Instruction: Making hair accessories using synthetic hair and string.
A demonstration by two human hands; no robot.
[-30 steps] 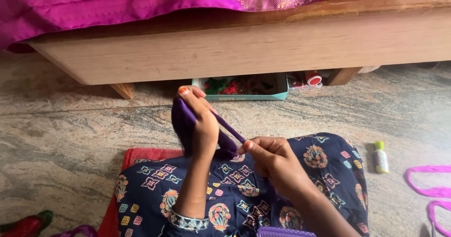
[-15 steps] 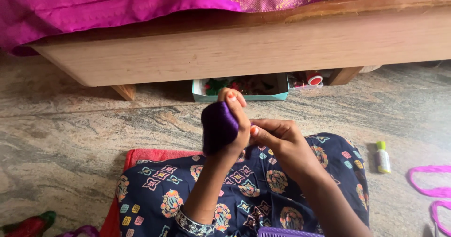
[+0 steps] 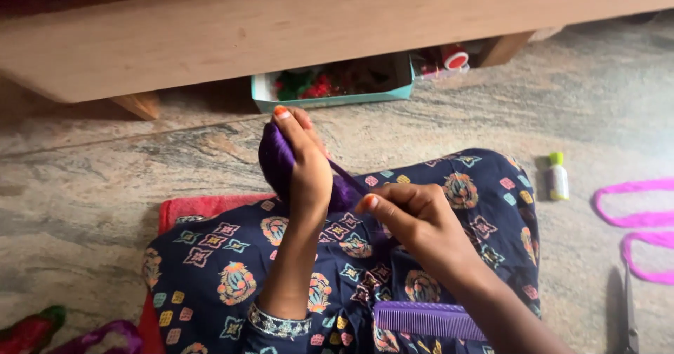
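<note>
1. The left hand [image 3: 305,168] is closed around a ball of purple yarn [image 3: 275,163], held up over the lap.
2. The right hand [image 3: 414,221] pinches a purple strand [image 3: 349,178] that runs from the ball.
3. A purple comb [image 3: 428,320] lies on the lap, near the right arm.
4. A small bottle with a green cap [image 3: 557,176] stands on the floor to the right.
5. A teal box [image 3: 330,87] sits far back under the wooden bed.
</note>
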